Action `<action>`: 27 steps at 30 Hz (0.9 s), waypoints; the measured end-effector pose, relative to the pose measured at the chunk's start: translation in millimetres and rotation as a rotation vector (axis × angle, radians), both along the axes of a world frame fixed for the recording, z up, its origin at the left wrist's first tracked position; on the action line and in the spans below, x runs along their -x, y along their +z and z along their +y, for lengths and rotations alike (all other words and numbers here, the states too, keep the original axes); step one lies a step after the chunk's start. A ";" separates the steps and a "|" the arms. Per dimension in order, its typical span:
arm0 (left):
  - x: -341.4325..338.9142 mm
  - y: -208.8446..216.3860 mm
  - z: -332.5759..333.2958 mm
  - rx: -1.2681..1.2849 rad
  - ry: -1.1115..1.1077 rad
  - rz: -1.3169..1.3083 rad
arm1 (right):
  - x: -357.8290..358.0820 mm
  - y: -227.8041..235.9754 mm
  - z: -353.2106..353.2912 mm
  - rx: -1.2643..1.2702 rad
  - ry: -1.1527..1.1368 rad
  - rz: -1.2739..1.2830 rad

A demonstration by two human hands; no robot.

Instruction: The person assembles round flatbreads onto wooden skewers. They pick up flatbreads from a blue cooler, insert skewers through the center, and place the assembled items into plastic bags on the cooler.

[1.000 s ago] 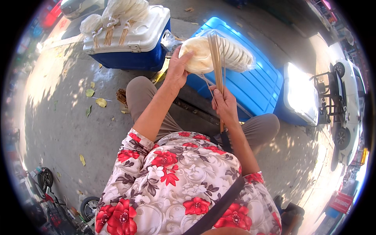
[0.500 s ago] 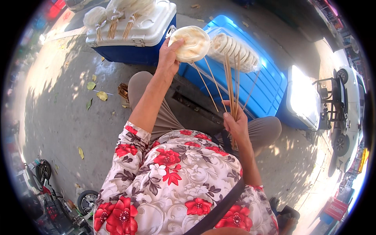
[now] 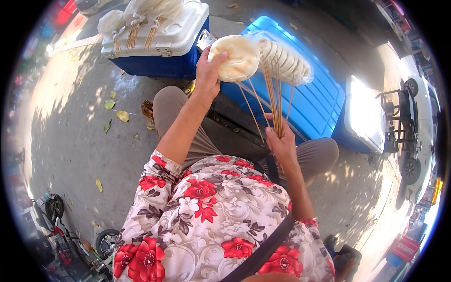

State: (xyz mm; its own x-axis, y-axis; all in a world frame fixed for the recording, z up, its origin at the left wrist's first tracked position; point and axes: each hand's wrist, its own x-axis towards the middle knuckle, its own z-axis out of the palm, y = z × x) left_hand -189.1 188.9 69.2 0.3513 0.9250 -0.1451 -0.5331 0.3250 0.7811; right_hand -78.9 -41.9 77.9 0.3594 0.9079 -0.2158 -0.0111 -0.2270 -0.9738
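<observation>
At the upper left, tied bags with sticks sat on a cooler. Next rightward, the left hand pinched a pale disc, thumb on top; two sticks already seemed fixed at its lower edge. Just right of the disc, more discs remained bagged on a blue bin, ahead of the right hand, which clasped many loose sticks.

The head-worn fisheye camera looks downward
</observation>
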 end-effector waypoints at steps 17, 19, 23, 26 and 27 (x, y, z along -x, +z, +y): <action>-14.6 -8.7 -41.9 -0.038 -0.104 -0.020 | 6.2 -16.2 34.0 -0.162 -0.071 0.100; -16.8 -12.9 -44.2 -0.038 -0.124 -0.003 | 5.2 -18.9 37.4 -0.177 -0.083 0.121; -19.7 -18.1 -46.1 -0.050 -0.139 -0.020 | 5.1 -21.8 41.9 -0.200 -0.121 0.135; -19.0 -16.1 -50.3 -0.040 -0.149 0.002 | 2.2 -31.2 43.3 -0.186 -0.119 0.087; -20.9 -16.3 -50.1 -0.034 -0.160 0.003 | -0.5 -30.5 41.7 -0.156 -0.114 0.032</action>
